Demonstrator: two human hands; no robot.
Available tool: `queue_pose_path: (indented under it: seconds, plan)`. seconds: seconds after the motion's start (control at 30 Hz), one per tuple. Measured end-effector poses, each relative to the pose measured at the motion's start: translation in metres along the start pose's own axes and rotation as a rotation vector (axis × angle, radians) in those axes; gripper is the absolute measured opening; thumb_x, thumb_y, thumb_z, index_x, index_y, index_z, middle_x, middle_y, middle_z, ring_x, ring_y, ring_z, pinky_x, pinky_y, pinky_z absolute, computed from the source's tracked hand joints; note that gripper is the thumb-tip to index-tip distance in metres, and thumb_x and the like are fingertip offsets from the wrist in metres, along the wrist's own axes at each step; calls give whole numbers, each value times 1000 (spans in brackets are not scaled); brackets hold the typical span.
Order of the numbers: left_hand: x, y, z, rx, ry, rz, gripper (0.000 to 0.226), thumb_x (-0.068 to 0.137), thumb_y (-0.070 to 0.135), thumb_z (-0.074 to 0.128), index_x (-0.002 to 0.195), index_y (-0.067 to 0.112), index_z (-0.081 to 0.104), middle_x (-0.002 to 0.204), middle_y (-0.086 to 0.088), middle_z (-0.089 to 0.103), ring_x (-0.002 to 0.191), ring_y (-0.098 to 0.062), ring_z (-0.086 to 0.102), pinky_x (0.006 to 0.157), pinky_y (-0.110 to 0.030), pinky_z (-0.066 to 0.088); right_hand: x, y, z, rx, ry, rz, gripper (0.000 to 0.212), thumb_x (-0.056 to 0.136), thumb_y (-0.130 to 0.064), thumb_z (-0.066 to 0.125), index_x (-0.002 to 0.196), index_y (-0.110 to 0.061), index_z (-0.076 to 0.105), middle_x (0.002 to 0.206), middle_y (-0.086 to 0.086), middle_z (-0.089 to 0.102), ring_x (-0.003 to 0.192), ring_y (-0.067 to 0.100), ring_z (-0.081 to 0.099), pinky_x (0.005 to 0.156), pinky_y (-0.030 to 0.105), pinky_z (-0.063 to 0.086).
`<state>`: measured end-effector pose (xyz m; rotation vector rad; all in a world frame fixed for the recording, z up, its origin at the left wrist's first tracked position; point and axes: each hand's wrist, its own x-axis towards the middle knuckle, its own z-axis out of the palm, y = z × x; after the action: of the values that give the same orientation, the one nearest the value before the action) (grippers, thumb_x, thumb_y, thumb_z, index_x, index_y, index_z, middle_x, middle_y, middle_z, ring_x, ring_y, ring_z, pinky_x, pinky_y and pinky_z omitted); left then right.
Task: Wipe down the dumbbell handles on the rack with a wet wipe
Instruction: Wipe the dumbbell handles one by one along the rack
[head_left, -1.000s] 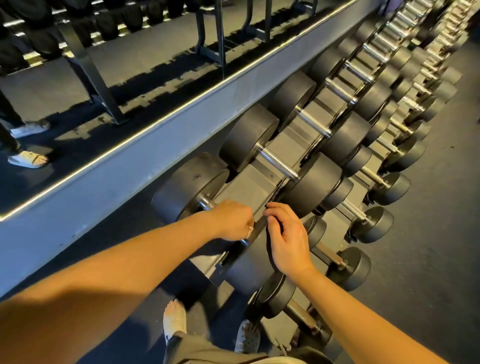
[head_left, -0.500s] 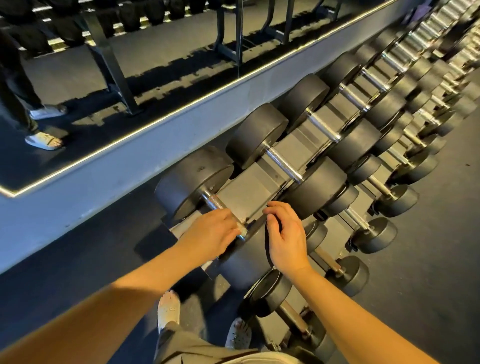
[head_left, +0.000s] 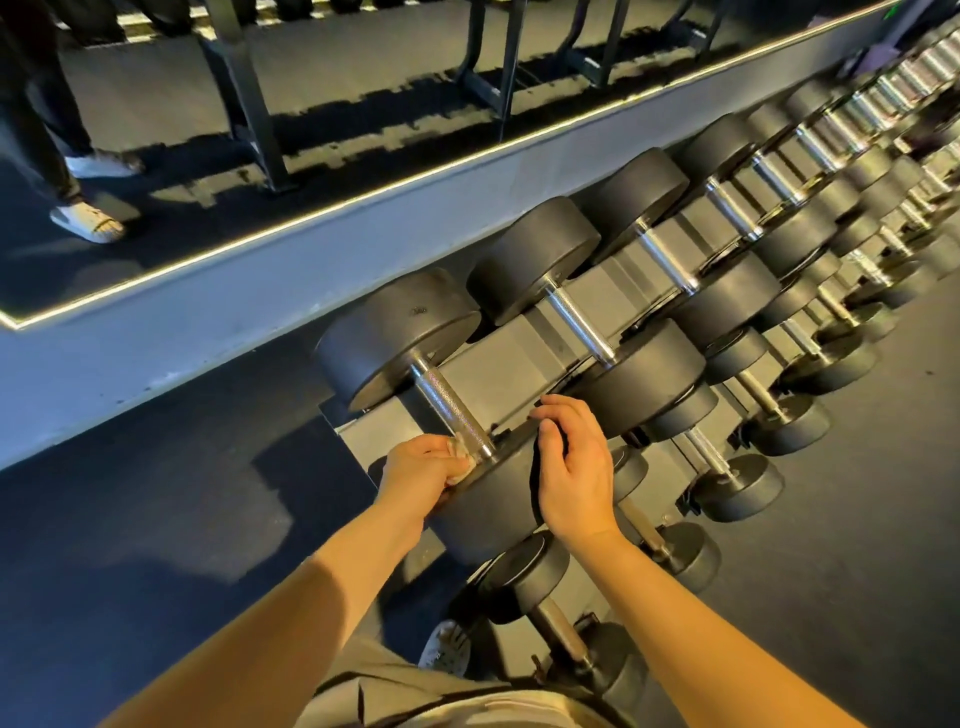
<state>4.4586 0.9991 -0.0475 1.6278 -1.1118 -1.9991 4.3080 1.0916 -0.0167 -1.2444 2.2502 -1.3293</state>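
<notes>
The nearest big dumbbell lies on the top tier of the rack (head_left: 498, 364), its knurled chrome handle (head_left: 447, 402) bare for most of its length. My left hand (head_left: 423, 470) grips a crumpled whitish wet wipe (head_left: 462, 457) against the near end of that handle, beside the near black head (head_left: 493, 499). My right hand (head_left: 574, 467) rests on top of that near head with its fingers bent over the rim. The following dumbbell's handle (head_left: 579, 325) sits just to the right.
A long row of black dumbbells (head_left: 779, 218) runs off to the far right on the top tier, with smaller ones (head_left: 737, 483) on lower tiers. A wall mirror (head_left: 311, 104) with a grey ledge stands behind. My shoes (head_left: 449, 649) are on the dark floor below.
My left hand with the wipe has slid down the handle from near the far head to its near end. My right hand has stayed on the near head. The view shifted left.
</notes>
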Motion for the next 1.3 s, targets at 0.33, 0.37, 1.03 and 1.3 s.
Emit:
queue_pose_path:
  seconds: [0.33,0.37,1.03,1.3]
  plan:
    - [9,23,7,13,-233,-91,36,87,-16,52,92,12,74,84,-6,75,81,-17,68,73,-24,55,0,-2,0,-34,-3,-2,36,102,-35,37,108,-21,69,116,-13,61,114,5,55,102,42,48]
    - [5,22,7,21,-211,-80,35,87,-15,53,90,12,75,84,-6,76,82,-18,69,71,-24,55,0,-2,0,-33,-2,-2,36,102,-35,37,109,-21,69,116,-13,61,114,5,55,102,42,48]
    - [1,17,-7,373,-124,66,5,90,17,77,90,18,81,91,-1,77,96,-17,69,83,-32,54,-1,2,0,-28,0,-13,36,101,-36,36,110,-23,69,119,-15,60,118,4,54,103,40,47]
    - [3,25,-20,-239,201,187,7,93,11,73,99,13,74,101,-8,77,92,-19,76,78,-30,60,-1,2,0,-22,-11,-7,33,102,-34,37,110,-25,68,119,-16,60,119,3,53,105,41,46]
